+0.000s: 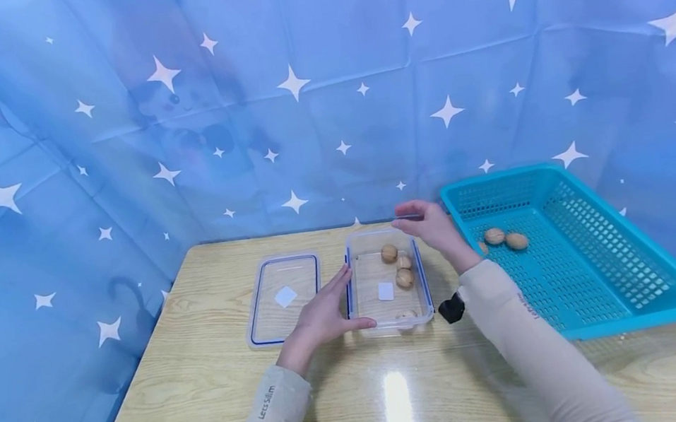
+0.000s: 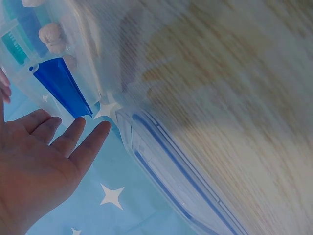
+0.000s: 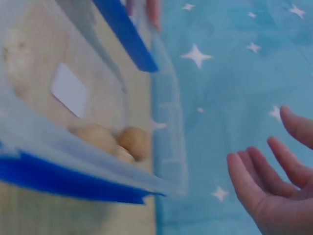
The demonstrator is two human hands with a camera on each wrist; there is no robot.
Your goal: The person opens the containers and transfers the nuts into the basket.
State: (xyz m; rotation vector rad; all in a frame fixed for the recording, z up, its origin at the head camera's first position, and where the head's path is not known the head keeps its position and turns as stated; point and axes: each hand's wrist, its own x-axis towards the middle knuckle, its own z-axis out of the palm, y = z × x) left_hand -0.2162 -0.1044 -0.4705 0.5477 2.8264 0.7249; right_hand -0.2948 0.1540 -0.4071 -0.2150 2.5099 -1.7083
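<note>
A clear plastic box (image 1: 364,275) with blue side latches stands on the table, several walnuts (image 1: 404,278) and a small white square (image 1: 385,291) inside it. My left hand (image 1: 323,313) lies along the box's left side, fingers extended and thumb near the front left corner. In the left wrist view its fingertips reach close to a blue latch (image 2: 63,85). Over the far right corner of the box, my right hand (image 1: 433,227) is raised with loosely bent fingers. Nothing shows between its fingers and thumb in the right wrist view.
Left of the box lies its clear lid (image 1: 269,302) with a blue seal. A turquoise slotted basket (image 1: 590,277) stands to the right, holding walnuts (image 1: 516,241) toward its left side. Behind the wooden table (image 1: 196,401) hangs a blue star-patterned cloth (image 1: 339,118).
</note>
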